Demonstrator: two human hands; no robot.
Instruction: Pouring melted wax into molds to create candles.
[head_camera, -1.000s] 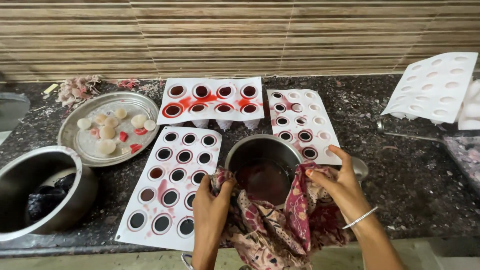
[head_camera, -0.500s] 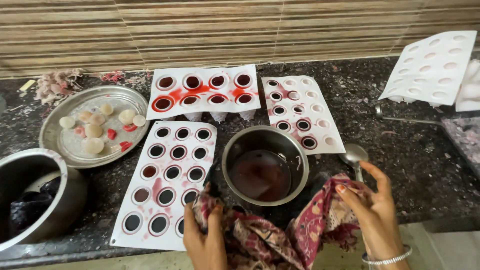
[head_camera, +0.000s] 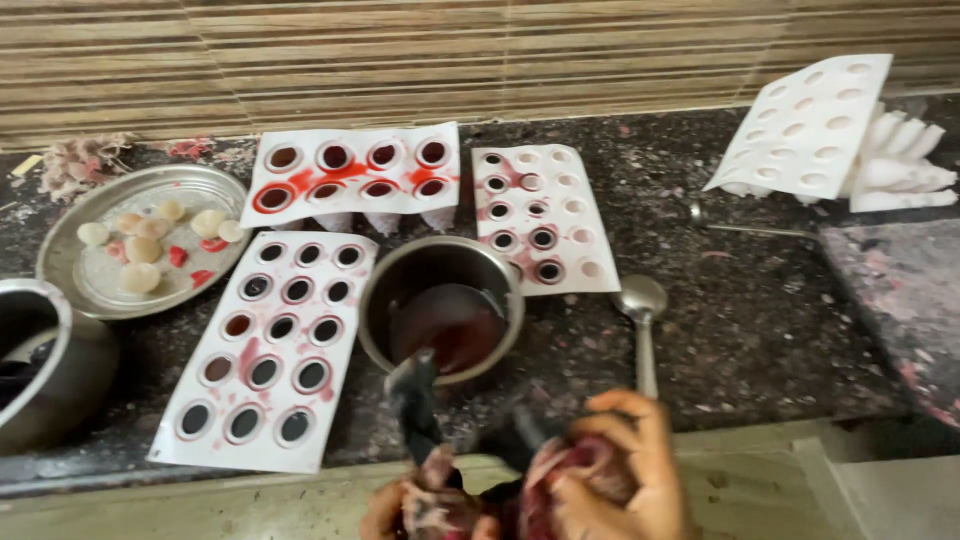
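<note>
At the near edge of the table (head_camera: 760, 330), the left hand (head_camera: 400, 510) and right hand (head_camera: 620, 475) are bunching the patterned cloth (head_camera: 500, 480), fingers closed around it. A second ago the cloth was wrapping the steel pot (head_camera: 440, 310); now the pot is standing free between the filled white moulds (head_camera: 270, 350) and the spoon (head_camera: 640, 310).

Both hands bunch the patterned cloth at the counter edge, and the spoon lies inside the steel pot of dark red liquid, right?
Not quite. In the head view the spoon lies on the counter right of the steel pot, not inside. The rest holds: both hands bunch the patterned cloth.
</note>
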